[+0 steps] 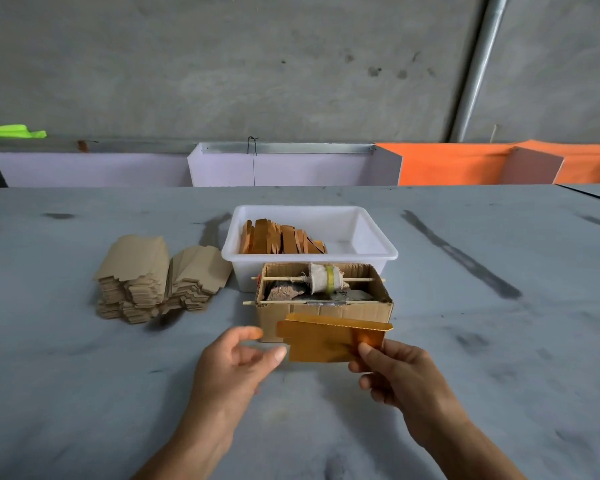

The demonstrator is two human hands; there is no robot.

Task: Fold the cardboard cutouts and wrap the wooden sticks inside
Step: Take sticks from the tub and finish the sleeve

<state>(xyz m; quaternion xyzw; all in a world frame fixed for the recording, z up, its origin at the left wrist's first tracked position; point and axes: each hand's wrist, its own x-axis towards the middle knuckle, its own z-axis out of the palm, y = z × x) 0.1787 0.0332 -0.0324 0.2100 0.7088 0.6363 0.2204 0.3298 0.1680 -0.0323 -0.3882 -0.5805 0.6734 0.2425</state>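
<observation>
— Where was the cutout when you looked?

— The gold cardboard cutout [329, 339] was held up above the grey table [84, 375], just in front of the small cardboard box [326, 310]. The right hand [395, 372] pinched its lower right corner, thumb on the near face and the other fingers curled behind it. Its top edge was folded over into a narrow flap.

— And the other hand?

— The left hand [236, 365] was at the cutout's left edge, thumb and fingers loosely spread. The thumb tip lay right by the lower left corner; whether it touched the card, I could not tell. It gripped nothing.

— What about the rest of the stock?

— Two stacks of plain brown cutouts [153, 278] sat on the table well to the left of the hands. Behind the box stood a white plastic tub [368, 244] with orange-brown folded pieces [281, 239] leaning together in its left half.

— And the sticks?

— Two thin wooden sticks [312, 279] lay across the open box, one carrying a spool of pale thread [323, 278]. Grey lumps lay beneath them.
</observation>
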